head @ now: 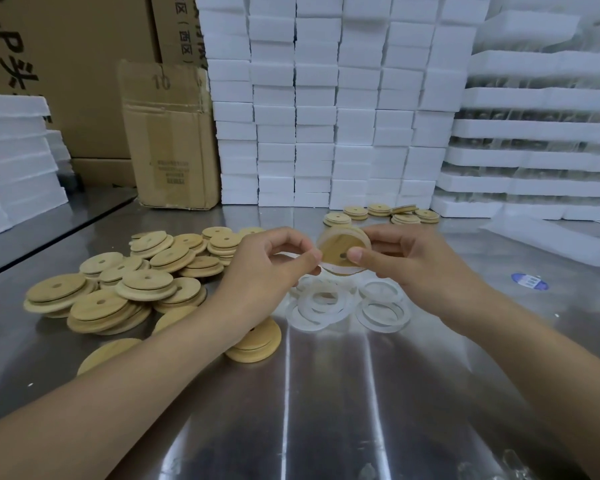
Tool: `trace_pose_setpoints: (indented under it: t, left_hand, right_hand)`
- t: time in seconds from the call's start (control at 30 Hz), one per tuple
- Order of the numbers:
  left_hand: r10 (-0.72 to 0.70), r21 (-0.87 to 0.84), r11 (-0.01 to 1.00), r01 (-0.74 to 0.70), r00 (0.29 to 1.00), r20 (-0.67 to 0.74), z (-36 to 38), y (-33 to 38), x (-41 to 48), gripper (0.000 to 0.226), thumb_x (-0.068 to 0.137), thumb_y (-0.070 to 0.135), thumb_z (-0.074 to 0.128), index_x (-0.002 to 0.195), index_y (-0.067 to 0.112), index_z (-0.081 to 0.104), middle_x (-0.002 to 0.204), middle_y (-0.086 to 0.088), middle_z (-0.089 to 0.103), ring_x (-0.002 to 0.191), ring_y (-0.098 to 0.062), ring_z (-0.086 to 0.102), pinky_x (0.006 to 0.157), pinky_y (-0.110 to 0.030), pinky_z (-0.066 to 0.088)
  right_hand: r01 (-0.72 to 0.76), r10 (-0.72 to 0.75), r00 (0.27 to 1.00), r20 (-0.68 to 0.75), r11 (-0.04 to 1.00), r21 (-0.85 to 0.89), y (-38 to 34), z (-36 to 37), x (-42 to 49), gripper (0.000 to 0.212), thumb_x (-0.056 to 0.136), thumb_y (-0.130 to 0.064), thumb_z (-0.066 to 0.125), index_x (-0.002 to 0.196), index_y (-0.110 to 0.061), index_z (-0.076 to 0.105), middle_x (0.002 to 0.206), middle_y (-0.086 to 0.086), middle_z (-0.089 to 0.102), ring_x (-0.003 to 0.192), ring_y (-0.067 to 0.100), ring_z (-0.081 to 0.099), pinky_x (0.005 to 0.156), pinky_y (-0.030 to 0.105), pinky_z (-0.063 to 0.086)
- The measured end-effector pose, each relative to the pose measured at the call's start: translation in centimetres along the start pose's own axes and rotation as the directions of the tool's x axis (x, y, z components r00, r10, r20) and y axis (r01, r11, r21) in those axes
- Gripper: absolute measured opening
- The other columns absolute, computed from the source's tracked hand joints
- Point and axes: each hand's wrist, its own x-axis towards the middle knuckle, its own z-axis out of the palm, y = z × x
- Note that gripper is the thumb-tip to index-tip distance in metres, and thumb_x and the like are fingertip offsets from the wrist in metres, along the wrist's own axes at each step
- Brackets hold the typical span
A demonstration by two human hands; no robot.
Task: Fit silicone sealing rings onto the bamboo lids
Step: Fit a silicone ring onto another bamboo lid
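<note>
Your left hand [267, 268] and right hand [406, 261] are pinching a round bamboo lid [338, 249], stretching its translucent silicone ring [342, 230] on, probably needing pressing home next.

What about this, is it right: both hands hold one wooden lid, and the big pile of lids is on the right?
No. The head view shows the left hand and right hand holding one lid, but the big pile lies on the left.
</note>
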Motion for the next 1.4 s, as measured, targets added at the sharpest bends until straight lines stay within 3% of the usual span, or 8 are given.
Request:
trace_pose_setpoints:
  t: [0.17, 0.37, 0.47, 0.67, 0.87, 1.0, 1.17, 1.4]
  left_hand:
    - [0.061, 0.005, 0.998, -0.060, 0.998, -0.024, 0.0, 0.0, 0.1, 0.009, 0.094, 0.007, 0.079, 0.091, 0.015, 0.078, 0.081, 0.011, 0.078, 0.069, -0.002, 0.069, 0.067, -0.016, 0.054]
    - [0.109, 0.071, 0.992, -0.108, 0.994, -0.006, -0.1, 0.3, 0.1, 0.004, 0.094, 0.009, 0.081, 0.093, 0.012, 0.082, 0.080, 0.010, 0.080, 0.066, 0.004, 0.069, 0.065, -0.009, 0.049]
    - [0.111, 0.070, 0.991, -0.110, 0.994, -0.015, 0.0, 0.3, 0.0, 0.007, 0.093, 0.010, 0.081, 0.096, 0.017, 0.080, 0.089, 0.007, 0.082, 0.082, -0.004, 0.076, 0.071, -0.015, 0.054]
    - [0.028, 0.126, 0.992, -0.016, 0.996, -0.089, 0.3, 0.0, 0.1, 0.015, 0.090, 0.028, 0.086, 0.085, 0.023, 0.073, 0.085, 0.007, 0.079, 0.077, -0.014, 0.078, 0.068, -0.031, 0.056]
    - [0.038, 0.295, 0.954, -0.053, 0.998, 0.054, 0.2, -0.2, -0.1, 0.018, 0.093, 0.042, 0.076, 0.079, 0.031, 0.078, 0.074, 0.007, 0.078, 0.076, -0.016, 0.078, 0.086, -0.054, 0.062]
    - [0.080, 0.345, 0.933, -0.106, 0.993, 0.088, 0.3, -0.4, -0.3, 0.021, 0.098, 0.034, 0.075, 0.078, 0.030, 0.077, 0.072, 0.010, 0.076, 0.073, -0.014, 0.076, 0.082, -0.053, 0.063]
    - [0.094, 0.399, 0.910, -0.110, 0.994, 0.060, 0.3, -0.2, -0.5, 0.025, 0.095, 0.049, 0.071, 0.075, 0.036, 0.073, 0.073, 0.015, 0.074, 0.071, -0.010, 0.075, 0.077, -0.048, 0.062]
    - [0.105, 0.481, 0.869, -0.117, 0.993, 0.053, 0.5, -0.3, -0.8, 0.035, 0.090, 0.056, 0.064, 0.071, 0.028, 0.070, 0.066, 0.013, 0.072, 0.064, -0.010, 0.070, 0.069, -0.042, 0.060]
  right_hand:
    - [-0.028, 0.028, 0.999, 0.038, 0.999, -0.017, 0.1, -0.1, 0.0, 0.022, 0.096, -0.019, 0.076, 0.117, -0.020, 0.079, 0.110, -0.002, 0.082, 0.108, 0.014, 0.076, 0.101, 0.024, 0.055]
    - [-0.046, 0.049, 0.995, 0.085, 0.998, -0.037, 0.5, 0.5, -0.1, 0.024, 0.096, -0.014, 0.075, 0.119, -0.015, 0.079, 0.109, 0.000, 0.082, 0.108, 0.017, 0.077, 0.101, 0.029, 0.057]
    - [-0.055, 0.055, 0.998, 0.025, 0.998, 0.001, 0.3, 0.5, 0.0, 0.019, 0.096, -0.017, 0.075, 0.115, -0.018, 0.079, 0.105, 0.002, 0.082, 0.101, 0.019, 0.078, 0.087, 0.020, 0.055]
    - [-0.111, 0.119, 0.989, -0.092, 0.990, 0.083, 0.0, 0.6, 0.0, 0.023, 0.093, -0.017, 0.079, 0.113, -0.012, 0.069, 0.099, 0.009, 0.082, 0.094, 0.022, 0.077, 0.080, 0.034, 0.059]
    - [-0.094, 0.098, 0.989, -0.113, 0.995, 0.039, 0.0, 1.2, -0.1, 0.020, 0.091, -0.007, 0.079, 0.105, -0.006, 0.064, 0.101, 0.010, 0.080, 0.093, 0.035, 0.075, 0.077, 0.035, 0.061]
    - [-0.041, 0.039, 0.995, -0.087, 0.999, -0.012, 0.0, 1.4, -0.2, 0.019, 0.093, -0.006, 0.077, 0.110, -0.008, 0.068, 0.100, 0.007, 0.081, 0.088, 0.023, 0.077, 0.074, 0.021, 0.057]
    - [0.020, -0.026, 0.997, -0.076, 0.996, -0.086, 0.0, 1.5, -0.2, 0.020, 0.092, -0.007, 0.080, 0.110, -0.009, 0.071, 0.101, 0.007, 0.080, 0.097, 0.023, 0.077, 0.092, 0.038, 0.062]
    - [0.053, -0.074, 0.995, -0.069, 0.960, -0.277, 0.0, 1.7, -0.4, 0.019, 0.089, -0.016, 0.083, 0.105, -0.020, 0.072, 0.095, -0.005, 0.078, 0.091, 0.018, 0.074, 0.088, 0.046, 0.059]
